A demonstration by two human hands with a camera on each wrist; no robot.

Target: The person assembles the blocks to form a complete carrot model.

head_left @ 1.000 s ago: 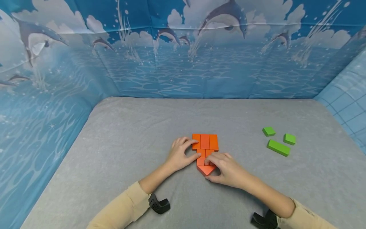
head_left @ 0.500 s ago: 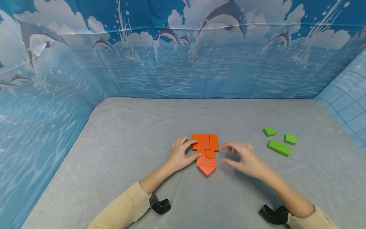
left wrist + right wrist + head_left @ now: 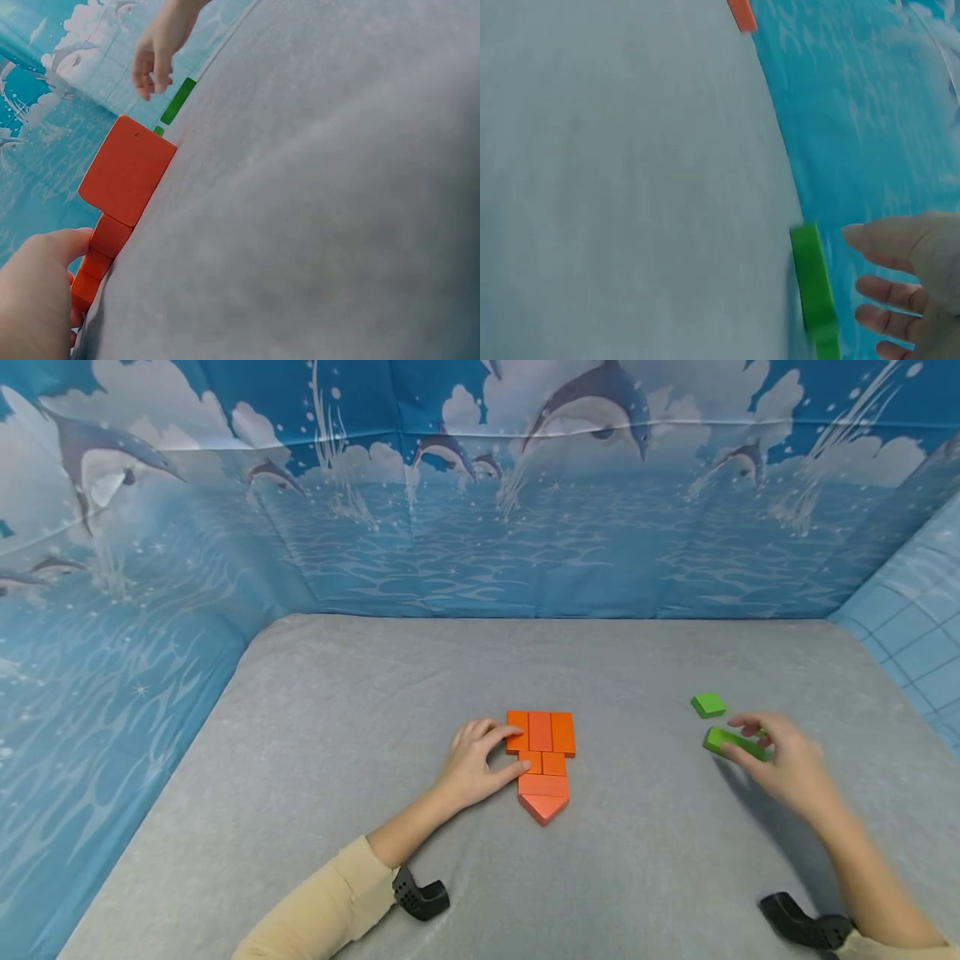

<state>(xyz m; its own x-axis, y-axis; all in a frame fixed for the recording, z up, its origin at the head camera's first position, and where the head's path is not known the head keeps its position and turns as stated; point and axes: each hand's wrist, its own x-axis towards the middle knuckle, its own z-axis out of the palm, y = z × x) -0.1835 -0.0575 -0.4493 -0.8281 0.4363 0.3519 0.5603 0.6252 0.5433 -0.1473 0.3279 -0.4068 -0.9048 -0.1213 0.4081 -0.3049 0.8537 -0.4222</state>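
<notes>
My left hand [image 3: 474, 764] rests at the left side of a flat figure made of orange blocks [image 3: 539, 731]. Its fingers and thumb are relaxed and touch the left edge of the blocks. A pointed, triangle-topped orange block [image 3: 544, 807] forms the near end of the figure. Over at the right, my right hand [image 3: 787, 764] hovers above a long green block [image 3: 716, 737], fingers spread and holding nothing. The right wrist view shows a gap between that hand and the green block [image 3: 810, 266]. A small green block is hidden behind the right hand in the head view.
Another small green block [image 3: 708, 705] lies just beyond the long one. Grey cloth [image 3: 360, 693] covers the surface. A blue dolphin-printed curtain [image 3: 480, 552] stands along the back and left, and blue tile-patterned cloth [image 3: 918, 643] along the right.
My right hand has left the near orange blocks and moved right to above the green blocks. The left hand has stayed in place at the orange figure.
</notes>
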